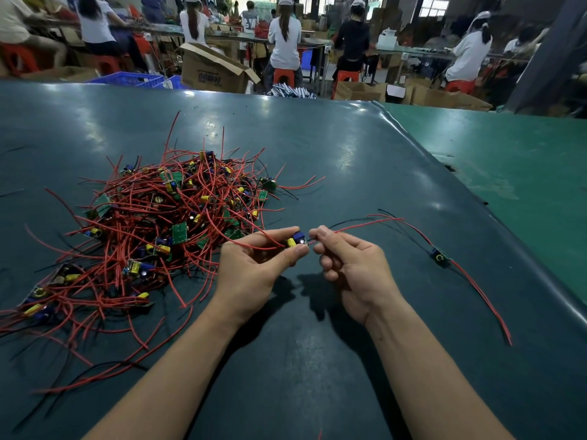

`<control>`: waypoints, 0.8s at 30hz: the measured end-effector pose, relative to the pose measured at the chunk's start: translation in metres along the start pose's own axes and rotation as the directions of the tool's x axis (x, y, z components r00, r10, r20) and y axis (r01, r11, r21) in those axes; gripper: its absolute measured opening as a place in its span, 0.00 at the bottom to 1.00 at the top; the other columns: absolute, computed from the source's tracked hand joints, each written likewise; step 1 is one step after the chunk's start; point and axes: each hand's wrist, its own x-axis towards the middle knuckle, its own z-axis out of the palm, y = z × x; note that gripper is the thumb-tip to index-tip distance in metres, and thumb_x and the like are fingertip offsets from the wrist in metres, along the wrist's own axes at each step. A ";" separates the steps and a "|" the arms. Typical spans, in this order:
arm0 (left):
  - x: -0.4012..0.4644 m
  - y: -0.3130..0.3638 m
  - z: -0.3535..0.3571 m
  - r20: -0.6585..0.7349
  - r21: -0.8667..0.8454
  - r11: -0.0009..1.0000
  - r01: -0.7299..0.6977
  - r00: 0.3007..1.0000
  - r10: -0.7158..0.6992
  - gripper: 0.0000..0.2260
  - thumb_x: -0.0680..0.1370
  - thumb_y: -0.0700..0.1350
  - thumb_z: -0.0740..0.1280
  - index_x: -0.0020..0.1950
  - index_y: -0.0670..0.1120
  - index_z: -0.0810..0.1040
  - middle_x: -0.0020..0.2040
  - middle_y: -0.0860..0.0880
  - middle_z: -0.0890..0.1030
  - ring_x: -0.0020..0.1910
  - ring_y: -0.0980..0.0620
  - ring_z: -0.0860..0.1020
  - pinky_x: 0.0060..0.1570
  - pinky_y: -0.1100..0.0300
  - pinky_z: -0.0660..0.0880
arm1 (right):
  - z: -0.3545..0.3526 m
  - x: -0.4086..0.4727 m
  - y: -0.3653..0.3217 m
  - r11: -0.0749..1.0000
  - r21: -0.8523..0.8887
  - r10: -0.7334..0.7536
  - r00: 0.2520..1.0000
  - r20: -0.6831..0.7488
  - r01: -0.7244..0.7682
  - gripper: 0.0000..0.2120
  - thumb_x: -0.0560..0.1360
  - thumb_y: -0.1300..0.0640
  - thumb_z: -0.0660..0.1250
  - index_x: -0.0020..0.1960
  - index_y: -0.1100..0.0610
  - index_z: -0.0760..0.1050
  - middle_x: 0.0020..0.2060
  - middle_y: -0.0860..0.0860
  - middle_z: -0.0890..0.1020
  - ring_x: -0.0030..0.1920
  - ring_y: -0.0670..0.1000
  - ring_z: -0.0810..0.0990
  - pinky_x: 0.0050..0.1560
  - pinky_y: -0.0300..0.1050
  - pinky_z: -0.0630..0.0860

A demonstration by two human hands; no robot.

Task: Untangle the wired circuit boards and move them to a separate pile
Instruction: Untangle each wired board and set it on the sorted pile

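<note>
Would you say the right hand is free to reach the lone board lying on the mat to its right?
Probably not yet: the right hand pinches a red wire of the board held by the left hand. The path to the lone board looks open.

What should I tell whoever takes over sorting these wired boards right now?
Left hand pinches a small circuit board just off the pile's near right edge.
Right hand pinches that board's red wires, which trail off to the right.
Done: one freed board lies alone at right on the dark mat, its wires stretched toward the near edge.
Left: set the held board beside it, then work through the big tangled pile at left.
</note>
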 end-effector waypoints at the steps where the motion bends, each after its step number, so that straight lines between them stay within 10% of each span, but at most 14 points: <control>1: 0.000 0.000 0.000 -0.013 -0.002 1.000 -0.003 1.000 0.003 0.13 0.68 0.30 0.74 0.48 0.44 0.83 0.34 0.53 0.84 0.31 0.60 0.79 0.38 0.70 0.76 | -0.002 0.001 -0.002 1.000 0.014 -0.019 0.999 -0.049 0.020 0.06 0.75 0.60 0.70 0.44 0.63 0.82 0.28 0.49 0.78 0.24 0.42 0.69 0.22 0.32 0.64; 9: -0.006 -0.005 0.002 -0.045 0.164 0.975 -0.149 0.986 0.158 0.12 0.69 0.34 0.77 0.49 0.45 0.84 0.42 0.50 0.86 0.42 0.55 0.84 0.46 0.66 0.78 | -0.029 0.016 -0.018 0.969 0.186 -0.070 0.901 -0.428 0.163 0.06 0.76 0.64 0.70 0.40 0.63 0.80 0.28 0.51 0.78 0.22 0.41 0.72 0.22 0.31 0.66; 16: 0.000 -0.008 -0.006 -0.233 0.391 0.818 -0.423 0.814 0.532 0.12 0.73 0.36 0.74 0.55 0.47 0.81 0.48 0.48 0.81 0.46 0.49 0.81 0.50 0.58 0.77 | -0.041 0.015 -0.024 0.935 0.122 -0.170 0.725 -0.668 0.332 0.07 0.77 0.62 0.69 0.40 0.59 0.77 0.31 0.51 0.76 0.26 0.45 0.73 0.24 0.34 0.70; 20: -0.002 -0.007 -0.007 -0.187 0.480 0.731 -0.486 0.757 0.626 0.11 0.72 0.37 0.74 0.53 0.46 0.80 0.47 0.48 0.80 0.45 0.51 0.80 0.48 0.59 0.76 | -0.003 -0.007 -0.010 0.905 -0.064 -0.425 0.901 -0.090 0.420 0.09 0.74 0.68 0.70 0.48 0.55 0.82 0.37 0.48 0.83 0.35 0.45 0.80 0.29 0.36 0.76; 24: -0.001 -0.008 -0.015 -0.174 0.593 0.678 -0.434 0.754 0.634 0.17 0.68 0.33 0.74 0.52 0.47 0.79 0.45 0.50 0.79 0.42 0.53 0.77 0.44 0.61 0.75 | 0.015 -0.019 0.014 0.809 -0.268 -0.383 0.816 0.434 0.523 0.22 0.72 0.66 0.71 0.62 0.48 0.77 0.55 0.49 0.81 0.51 0.50 0.82 0.47 0.50 0.82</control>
